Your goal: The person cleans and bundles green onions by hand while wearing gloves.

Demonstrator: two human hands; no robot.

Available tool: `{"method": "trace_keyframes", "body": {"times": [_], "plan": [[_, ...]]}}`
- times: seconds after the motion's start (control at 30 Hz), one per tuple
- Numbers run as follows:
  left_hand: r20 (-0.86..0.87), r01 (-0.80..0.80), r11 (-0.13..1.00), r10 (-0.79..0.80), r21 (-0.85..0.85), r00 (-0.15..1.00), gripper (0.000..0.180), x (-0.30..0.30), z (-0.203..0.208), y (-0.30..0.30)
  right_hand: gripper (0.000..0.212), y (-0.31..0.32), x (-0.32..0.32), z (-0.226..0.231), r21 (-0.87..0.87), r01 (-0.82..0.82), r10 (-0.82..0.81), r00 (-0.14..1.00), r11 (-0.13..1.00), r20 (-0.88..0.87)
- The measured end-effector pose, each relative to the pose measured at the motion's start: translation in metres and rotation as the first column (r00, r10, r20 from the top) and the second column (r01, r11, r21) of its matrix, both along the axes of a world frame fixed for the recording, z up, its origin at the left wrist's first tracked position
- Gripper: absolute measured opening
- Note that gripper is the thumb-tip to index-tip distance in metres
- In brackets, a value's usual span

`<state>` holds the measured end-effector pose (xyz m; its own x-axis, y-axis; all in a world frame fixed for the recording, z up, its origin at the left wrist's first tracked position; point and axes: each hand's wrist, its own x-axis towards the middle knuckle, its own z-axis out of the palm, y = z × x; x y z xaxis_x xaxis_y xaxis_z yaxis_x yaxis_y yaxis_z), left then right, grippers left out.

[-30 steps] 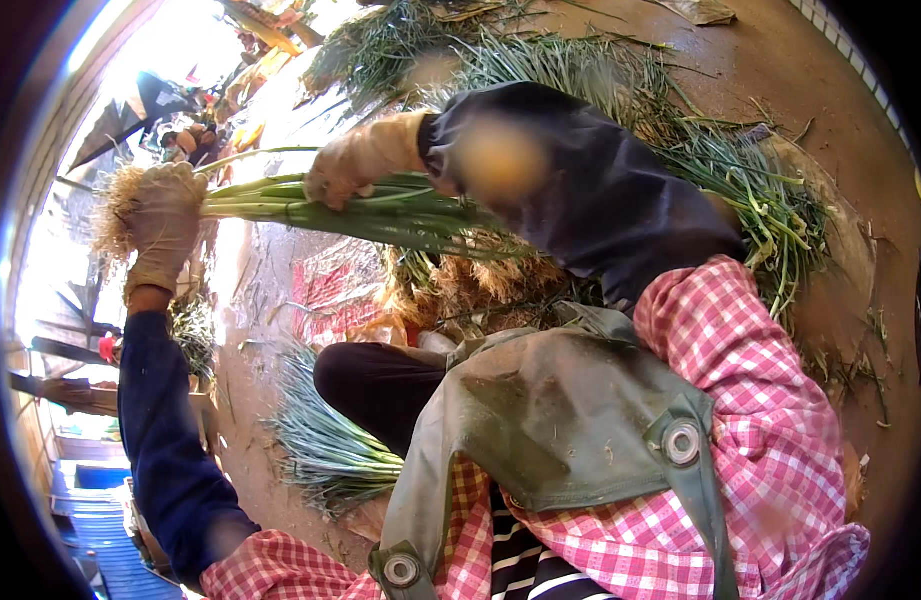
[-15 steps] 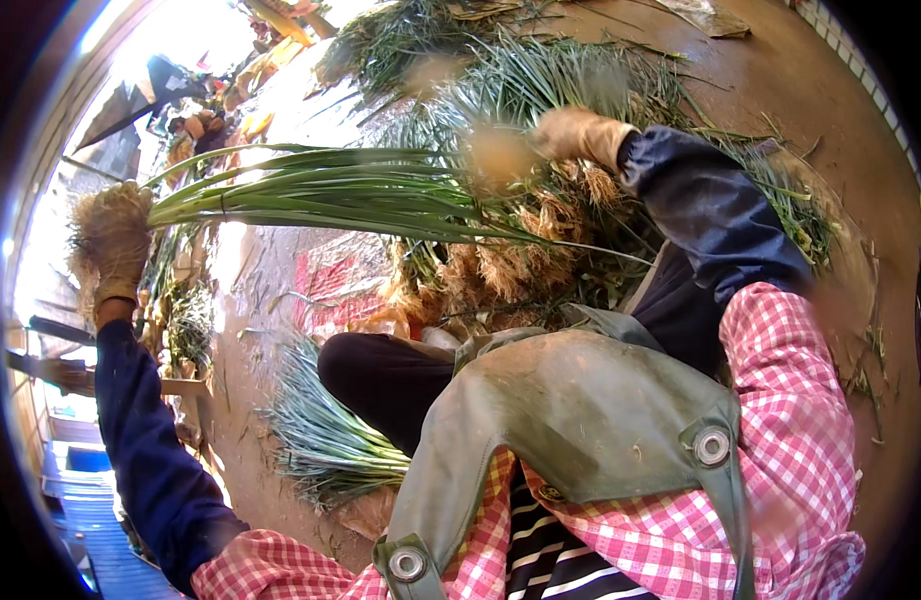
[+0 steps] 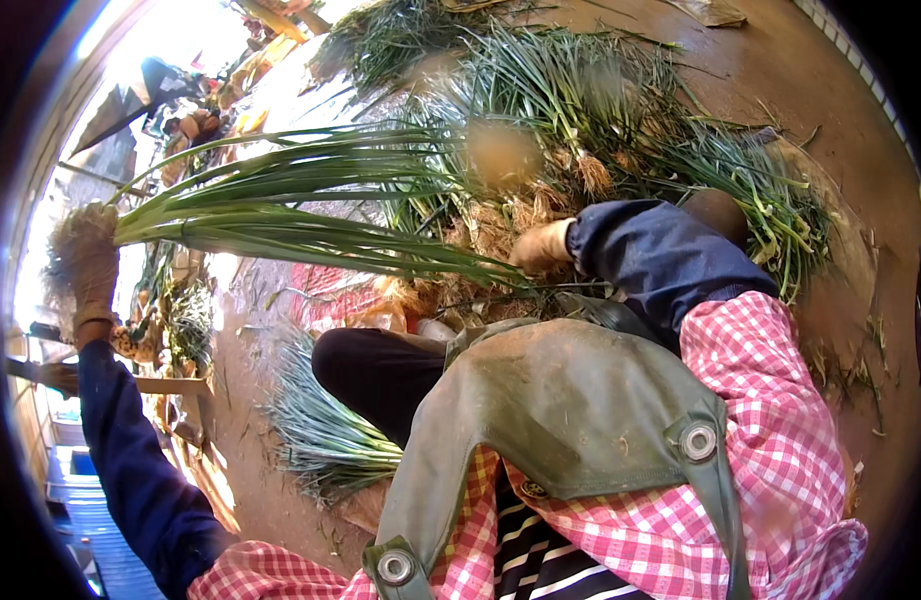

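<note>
At the far left, my left hand [image 3: 89, 255] in a dirty, light-coloured work glove is closed round the root end of a bunch of green onions [image 3: 281, 225]. The long green leaves stretch rightward across the view, fanned into an upper and a lower part. Their lower tips reach close to my right hand [image 3: 543, 250], also gloved, low over the root ends of a heap of green onions [image 3: 551, 85]. Its fingers are hidden from view, and whether it grips any leaves cannot be made out. Pale tangled roots [image 3: 486, 228] face me along the heap's near side.
Another bundle of green onions [image 3: 336, 425] lies on the brown floor by my left knee [image 3: 376, 375]. Loose leaves spread at the right [image 3: 781, 205]. A red and white sheet [image 3: 326, 290] lies under the held bunch. A wooden bar [image 3: 171, 386] juts in at left.
My right hand has come down toward me from the top of the heap to the leaf tips. My left hand has shifted slightly left, and the held leaves have fanned wider.
</note>
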<state>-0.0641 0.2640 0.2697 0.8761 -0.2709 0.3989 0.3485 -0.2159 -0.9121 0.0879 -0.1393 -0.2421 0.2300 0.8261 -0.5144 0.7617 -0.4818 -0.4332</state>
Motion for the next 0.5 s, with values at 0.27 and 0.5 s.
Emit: {"method": "trace_keyframes", "body": {"times": [0.27, 0.5], "plan": [[0.021, -0.041, 0.999, 0.041, 0.009, 0.999, 0.014, -0.02, 0.03, 0.014, 0.027, -0.13, 0.101, -0.072, -0.335, 0.283, -0.114, 0.889, 0.899, 0.444], [0.035, -0.042, 0.997, 0.04, 0.063, 0.999, 0.013, -0.026, 0.015, 0.04, 0.033, -0.05, 0.102, 0.126, 0.593, 0.563, -0.745, 0.66, 0.576, 0.097]]}}
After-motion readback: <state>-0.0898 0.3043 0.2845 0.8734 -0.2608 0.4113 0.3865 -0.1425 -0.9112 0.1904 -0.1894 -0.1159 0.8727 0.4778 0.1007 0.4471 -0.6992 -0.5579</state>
